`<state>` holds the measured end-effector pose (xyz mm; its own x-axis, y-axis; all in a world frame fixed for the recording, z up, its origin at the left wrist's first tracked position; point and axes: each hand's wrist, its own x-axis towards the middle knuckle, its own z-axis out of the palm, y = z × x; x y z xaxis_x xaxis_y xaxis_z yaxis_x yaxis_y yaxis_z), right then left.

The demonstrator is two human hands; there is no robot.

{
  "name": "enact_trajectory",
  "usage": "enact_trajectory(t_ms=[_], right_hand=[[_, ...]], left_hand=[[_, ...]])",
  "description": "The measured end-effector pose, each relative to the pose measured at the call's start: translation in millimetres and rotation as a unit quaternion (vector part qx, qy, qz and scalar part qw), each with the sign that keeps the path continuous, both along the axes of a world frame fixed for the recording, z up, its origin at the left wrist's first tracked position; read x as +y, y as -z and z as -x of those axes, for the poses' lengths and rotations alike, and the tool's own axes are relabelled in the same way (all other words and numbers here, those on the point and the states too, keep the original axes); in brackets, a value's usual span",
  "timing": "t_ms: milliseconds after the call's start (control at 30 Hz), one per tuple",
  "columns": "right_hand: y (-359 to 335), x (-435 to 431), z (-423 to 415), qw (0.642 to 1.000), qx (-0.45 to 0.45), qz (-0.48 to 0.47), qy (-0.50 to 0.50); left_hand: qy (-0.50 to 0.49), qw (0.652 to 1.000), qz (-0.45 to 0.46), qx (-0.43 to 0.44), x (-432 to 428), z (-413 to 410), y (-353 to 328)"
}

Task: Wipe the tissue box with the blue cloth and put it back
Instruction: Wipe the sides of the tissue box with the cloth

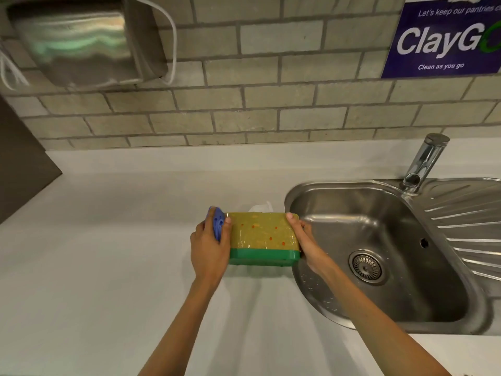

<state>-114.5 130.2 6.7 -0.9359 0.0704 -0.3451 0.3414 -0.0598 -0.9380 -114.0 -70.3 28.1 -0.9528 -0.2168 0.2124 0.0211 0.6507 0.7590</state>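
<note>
The tissue box [262, 236], yellow-green with orange dots and a green lower band, is held between both hands over the white counter, just left of the sink. A white tissue sticks out behind its top edge. My left hand [208, 246] presses a bunched blue cloth [217, 221] against the box's left end. My right hand [307, 244] grips the box's right end, thumb on the top corner.
A steel sink [379, 213] with a drain and ribbed drainboard lies right of the box, a tap [424, 161] at its back. A metal dispenser [78, 39] and a purple poster [444, 36] hang on the brick wall. The white counter [108, 240] spreads left.
</note>
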Motion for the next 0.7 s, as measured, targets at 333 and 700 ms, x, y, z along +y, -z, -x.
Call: enact_trajectory(t_ms=[333, 700], right_hand=[[3, 2, 2, 0.995, -0.017, 0.091, -0.043], [7, -7, 5, 0.999, -0.005, 0.048, -0.014]], left_hand=[[0.065, 0.975, 0.177, 0.115, 32, -21, -1], [0.029, 0.977, 0.163, 0.136, 30, -15, -2]])
